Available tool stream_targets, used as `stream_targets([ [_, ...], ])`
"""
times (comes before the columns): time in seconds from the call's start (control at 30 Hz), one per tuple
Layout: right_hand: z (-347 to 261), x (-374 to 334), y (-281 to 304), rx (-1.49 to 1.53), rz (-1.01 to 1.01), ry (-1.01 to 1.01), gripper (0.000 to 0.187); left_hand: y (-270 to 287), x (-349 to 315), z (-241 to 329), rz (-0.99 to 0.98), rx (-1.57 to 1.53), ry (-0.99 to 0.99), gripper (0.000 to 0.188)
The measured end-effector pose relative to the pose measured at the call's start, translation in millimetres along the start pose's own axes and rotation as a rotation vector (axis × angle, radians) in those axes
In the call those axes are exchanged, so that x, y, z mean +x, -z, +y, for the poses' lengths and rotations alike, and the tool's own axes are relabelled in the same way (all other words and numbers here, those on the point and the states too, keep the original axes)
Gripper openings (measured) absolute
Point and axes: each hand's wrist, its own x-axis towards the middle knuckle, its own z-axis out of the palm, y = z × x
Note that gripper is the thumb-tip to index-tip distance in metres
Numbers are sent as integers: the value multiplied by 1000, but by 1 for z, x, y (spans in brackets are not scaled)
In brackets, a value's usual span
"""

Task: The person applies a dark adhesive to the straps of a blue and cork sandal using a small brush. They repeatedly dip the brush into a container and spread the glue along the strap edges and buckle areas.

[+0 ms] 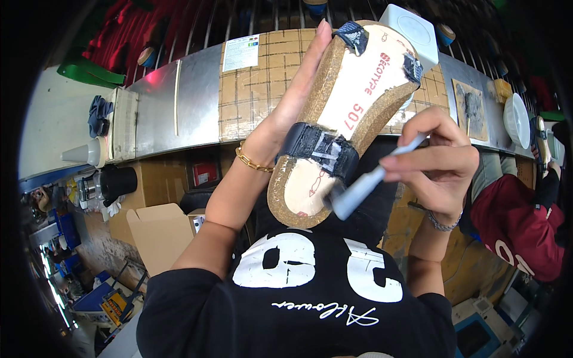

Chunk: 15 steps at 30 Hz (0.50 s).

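The left hand [292, 106], fingers stretched, supports the cork sole [352, 89] above the surface's [200, 98] near edge. The right hand [444, 160] pinches a pale-blue brush-like tool [360, 194] between narrowed fingers, beside the sole's lower end.

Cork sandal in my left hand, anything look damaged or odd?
On the cork sandal, ragged pale patches interrupt the dark strap nearer you, looking uneven; I can't tell residue from exposed backing. Nothing looks clearly broken.
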Motion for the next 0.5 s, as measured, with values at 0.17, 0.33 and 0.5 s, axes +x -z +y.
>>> stream_targets([
  [0.17,-10,-4,4,8,3,-64,24,-22,-1,4,247,280,-96,74],
  [0.33,-29,-11,-14,-245,46,-84,24,-18,1,9,306,281,-145,83],
  [0.5,-12,18,4,-325,203,29,17,-28,0,12,329,247,-103,84],
])
